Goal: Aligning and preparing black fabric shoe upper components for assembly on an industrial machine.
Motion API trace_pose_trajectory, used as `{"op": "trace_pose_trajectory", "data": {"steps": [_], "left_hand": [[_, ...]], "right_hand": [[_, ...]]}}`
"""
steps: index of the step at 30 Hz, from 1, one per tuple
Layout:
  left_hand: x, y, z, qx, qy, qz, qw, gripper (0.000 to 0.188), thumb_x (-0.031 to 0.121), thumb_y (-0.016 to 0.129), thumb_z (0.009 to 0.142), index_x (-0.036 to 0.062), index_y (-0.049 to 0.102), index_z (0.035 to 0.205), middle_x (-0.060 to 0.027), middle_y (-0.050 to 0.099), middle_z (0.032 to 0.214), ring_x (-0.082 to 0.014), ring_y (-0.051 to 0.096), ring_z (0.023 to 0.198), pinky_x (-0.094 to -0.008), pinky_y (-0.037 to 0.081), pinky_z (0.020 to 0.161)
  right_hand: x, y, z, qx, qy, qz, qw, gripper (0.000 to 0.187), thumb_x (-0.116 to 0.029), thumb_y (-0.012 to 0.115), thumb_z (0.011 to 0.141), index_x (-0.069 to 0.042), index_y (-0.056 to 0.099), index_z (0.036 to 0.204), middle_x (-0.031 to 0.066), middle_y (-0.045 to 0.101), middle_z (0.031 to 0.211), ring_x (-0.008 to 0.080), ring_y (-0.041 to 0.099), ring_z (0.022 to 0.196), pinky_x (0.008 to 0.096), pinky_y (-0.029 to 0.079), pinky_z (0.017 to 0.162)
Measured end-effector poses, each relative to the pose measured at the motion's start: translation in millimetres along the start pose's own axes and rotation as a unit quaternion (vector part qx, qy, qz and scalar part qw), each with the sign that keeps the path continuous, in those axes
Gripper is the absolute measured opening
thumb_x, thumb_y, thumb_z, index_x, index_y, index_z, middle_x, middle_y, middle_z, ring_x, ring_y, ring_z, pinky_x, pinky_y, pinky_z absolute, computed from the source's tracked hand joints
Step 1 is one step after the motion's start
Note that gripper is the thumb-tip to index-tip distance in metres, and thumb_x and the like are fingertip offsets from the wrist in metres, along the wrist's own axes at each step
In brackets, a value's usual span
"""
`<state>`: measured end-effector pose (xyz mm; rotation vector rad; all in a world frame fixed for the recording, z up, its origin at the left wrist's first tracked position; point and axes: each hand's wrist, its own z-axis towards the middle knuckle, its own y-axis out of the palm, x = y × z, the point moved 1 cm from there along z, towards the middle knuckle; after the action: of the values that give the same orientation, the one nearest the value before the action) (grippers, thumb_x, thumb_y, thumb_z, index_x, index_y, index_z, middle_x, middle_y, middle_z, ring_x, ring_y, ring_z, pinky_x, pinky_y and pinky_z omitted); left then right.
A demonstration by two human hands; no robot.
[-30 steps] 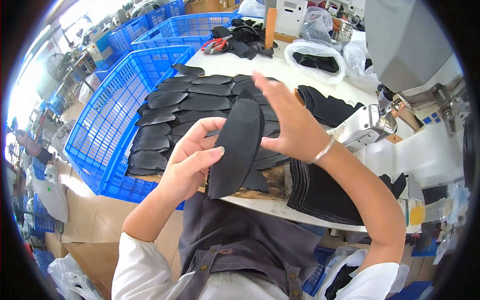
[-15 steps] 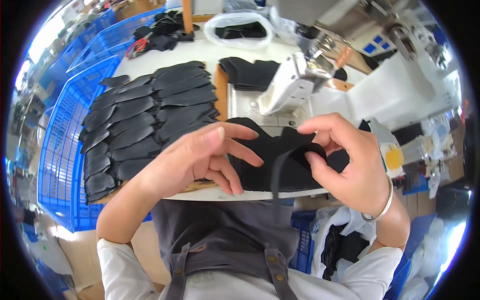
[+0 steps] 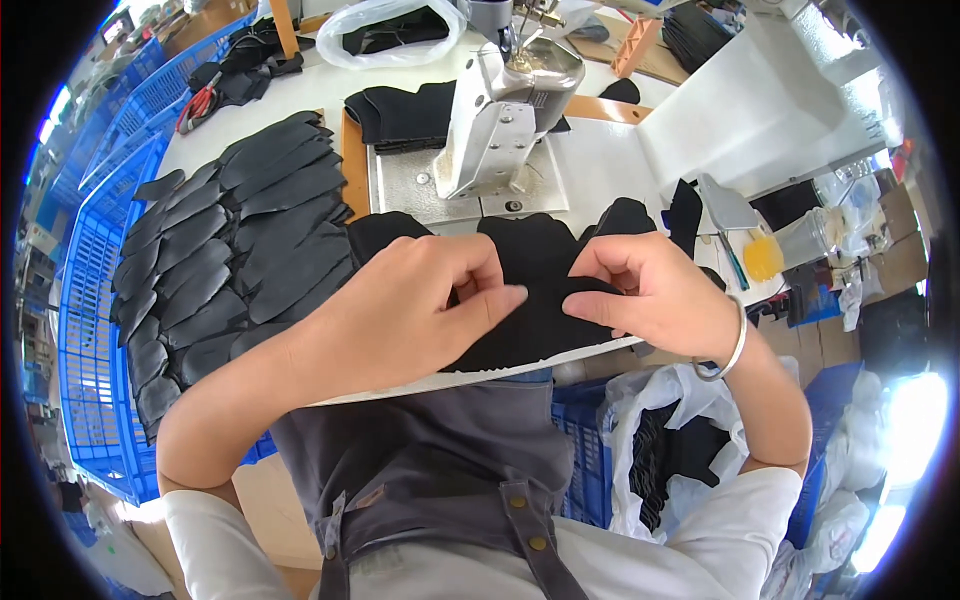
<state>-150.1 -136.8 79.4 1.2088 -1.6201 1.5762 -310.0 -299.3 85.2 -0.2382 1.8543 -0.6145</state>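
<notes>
Black cut pieces that look like fabric or leather lie over the table's front edge, in front of a silver sewing machine head. My left hand is closed above their left part, thumb and index nearly meeting on a black piece. From the right, my right hand, a bangle at its wrist, pinches the edge of the black piece between thumb and index. The curled fingers hide part of each grip. Rounded black lobes stick out beyond my hands.
Overlapping black leather-like pieces cover the table at left, beside a blue crate. Folded black pieces lie by the machine. Red-handled scissors rest at the far left. A bag-lined bin stands below right.
My left hand has gone from spread fingers to a closed grip. A curled dark strip by my right hand no longer shows. The whole view has shifted, moving the machine leftward and up.
</notes>
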Motion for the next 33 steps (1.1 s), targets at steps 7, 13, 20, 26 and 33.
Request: {"op": "trace_pose_trajectory", "data": {"steps": [7, 13, 20, 26, 33], "left_hand": [[-6.0, 1.1, 4.9, -0.002, 0.015, 0.037, 0.999, 0.031, 0.019, 0.077, 0.081, 0.0017, 0.052, 0.085, 0.0008, 0.044, 0.057, -0.0041, 0.035, 0.052, -0.0244, 0.029, 0.047], [-11.0, 2.2, 8.7, 0.011, 0.035, 0.057, 0.998, 0.034, 0.017, 0.081, 0.076, 0.002, 0.054, 0.088, 0.001, 0.045, 0.06, -0.004, 0.037, 0.051, -0.0226, 0.03, 0.047], [-16.7, 5.3, 6.4, 0.038, 0.076, 0.057, 0.995, 0.035, 0.014, 0.083, 0.073, 0.0023, 0.055, 0.09, 0.0017, 0.044, 0.059, -0.0025, 0.037, 0.051, -0.0215, 0.029, 0.046], [-16.0, 5.2, 6.9, 0.039, 0.07, 0.06, 0.995, 0.034, 0.013, 0.083, 0.072, 0.0022, 0.055, 0.089, 0.0013, 0.045, 0.059, -0.0019, 0.038, 0.049, -0.0212, 0.029, 0.046], [-17.6, 6.2, 7.5, 0.048, 0.09, 0.072, 0.992, 0.034, 0.012, 0.083, 0.072, 0.0023, 0.055, 0.089, 0.0013, 0.044, 0.058, -0.0022, 0.038, 0.048, -0.0217, 0.029, 0.045]], "right_hand": [[5.1, -0.4, -8.5, 0.011, 0.032, 0.01, 0.999, 0.024, -0.007, 0.079, 0.077, 0.0, 0.059, 0.088, -0.0012, 0.06, 0.077, 0.0018, 0.053, 0.069, 0.0181, 0.044, 0.06], [11.9, 0.1, -9.3, 0.031, 0.068, 0.018, 0.997, 0.027, -0.005, 0.081, 0.074, -0.001, 0.059, 0.089, -0.0009, 0.06, 0.077, 0.0019, 0.054, 0.07, 0.0191, 0.046, 0.061], [19.6, 3.4, -8.2, 0.062, -0.022, 0.007, 0.998, 0.031, -0.018, 0.082, 0.073, 0.001, 0.06, 0.084, -0.0012, 0.047, 0.06, 0.0043, 0.04, 0.053, 0.0227, 0.033, 0.047], [21.2, 4.6, -7.9, 0.067, -0.025, 0.004, 0.997, 0.03, -0.016, 0.082, 0.073, 0.001, 0.06, 0.084, -0.0011, 0.048, 0.06, 0.0043, 0.039, 0.052, 0.0231, 0.033, 0.047], [18.5, 4.1, -7.2, 0.073, -0.026, -0.02, 0.997, 0.028, -0.014, 0.081, 0.073, 0.001, 0.059, 0.084, -0.0009, 0.047, 0.06, 0.0042, 0.039, 0.053, 0.023, 0.032, 0.047]]}}
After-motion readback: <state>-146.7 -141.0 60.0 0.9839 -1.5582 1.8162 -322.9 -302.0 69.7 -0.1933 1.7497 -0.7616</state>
